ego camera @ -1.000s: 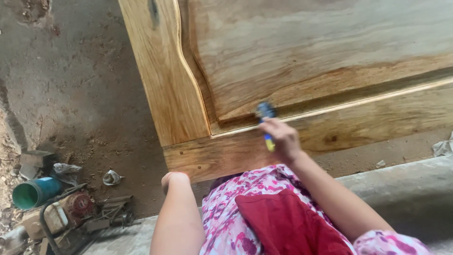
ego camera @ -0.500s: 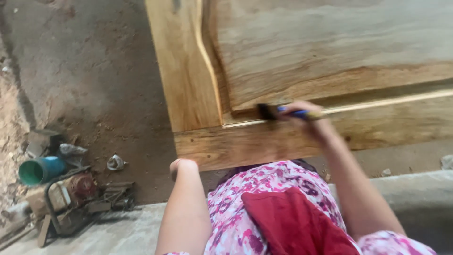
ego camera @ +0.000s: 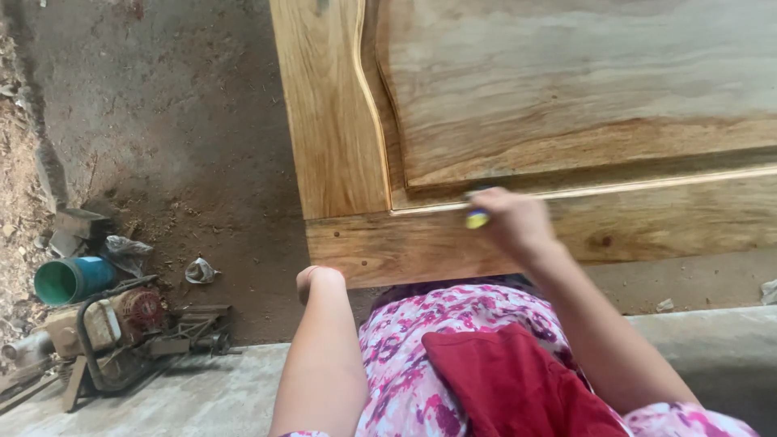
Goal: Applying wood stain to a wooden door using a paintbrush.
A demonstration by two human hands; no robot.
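Right hand [ego camera: 518,222] grips blue-yellow tool [ego camera: 477,217] on grainy wooden door [ego camera: 566,105].

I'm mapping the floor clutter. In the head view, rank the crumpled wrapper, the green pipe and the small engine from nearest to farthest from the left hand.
1. Crumpled wrapper, just left of the left hand.
2. Small engine, lower left.
3. Green pipe, far left.

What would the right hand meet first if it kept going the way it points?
The right hand points up the wooden door; its brush already seems to touch the groove, so the raised centre panel's edge probably comes first.
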